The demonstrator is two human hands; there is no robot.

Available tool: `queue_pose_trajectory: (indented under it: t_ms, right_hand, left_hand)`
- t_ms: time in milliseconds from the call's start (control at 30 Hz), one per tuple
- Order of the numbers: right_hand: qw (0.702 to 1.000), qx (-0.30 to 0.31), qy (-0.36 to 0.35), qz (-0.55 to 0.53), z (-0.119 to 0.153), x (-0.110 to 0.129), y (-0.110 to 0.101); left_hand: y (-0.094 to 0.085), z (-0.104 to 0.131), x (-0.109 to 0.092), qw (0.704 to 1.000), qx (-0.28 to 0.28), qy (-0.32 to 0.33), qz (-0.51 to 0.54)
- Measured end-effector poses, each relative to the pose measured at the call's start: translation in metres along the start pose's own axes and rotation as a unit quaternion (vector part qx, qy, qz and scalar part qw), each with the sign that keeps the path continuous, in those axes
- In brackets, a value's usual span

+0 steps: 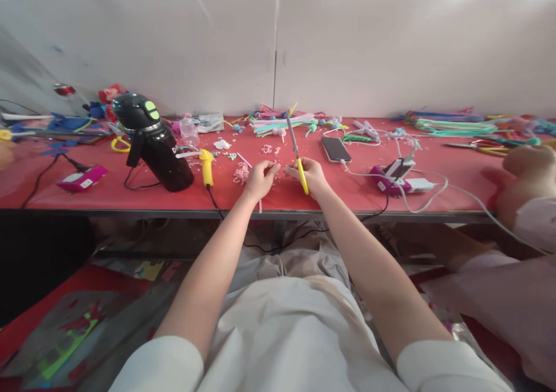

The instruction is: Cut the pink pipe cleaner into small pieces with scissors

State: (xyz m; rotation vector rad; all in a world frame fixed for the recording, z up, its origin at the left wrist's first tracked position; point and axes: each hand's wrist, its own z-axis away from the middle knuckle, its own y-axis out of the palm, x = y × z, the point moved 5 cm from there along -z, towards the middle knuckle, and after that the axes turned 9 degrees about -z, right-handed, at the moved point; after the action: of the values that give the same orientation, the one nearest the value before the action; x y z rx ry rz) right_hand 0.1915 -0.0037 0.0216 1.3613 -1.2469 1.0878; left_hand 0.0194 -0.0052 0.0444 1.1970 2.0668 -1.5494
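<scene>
My right hand [313,178] is closed around the yellow handles of a pair of scissors [302,176], whose blades point up and away. Just to its left, my left hand [262,180] has its fingertips pinched together; whatever lies between them is too small to name. Small pink pieces [241,173] are heaped on the red table [226,198] beside my left hand, with a few more pieces behind it. A thin pale stick [244,160] lies by the heap. The yellow glue gun [207,168] stands farther left.
A black bottle [163,154] leans at the left. A phone [336,149] with a white cable and a purple power strip [386,182] are at the right. Colourful fuzzy sticks [282,124] lie along the white partition [174,56]. Another person's arm [527,178] rests at far right.
</scene>
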Motion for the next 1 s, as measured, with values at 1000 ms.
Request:
queue_pose_trajectory:
  t_ms: [1000]
  right_hand:
    - [0.997, -0.025, -0.068, 0.009, 0.001, 0.006, -0.004]
  left_hand:
    - [0.007, -0.007, 0.012, 0.998, 0.001, 0.054, 0.026]
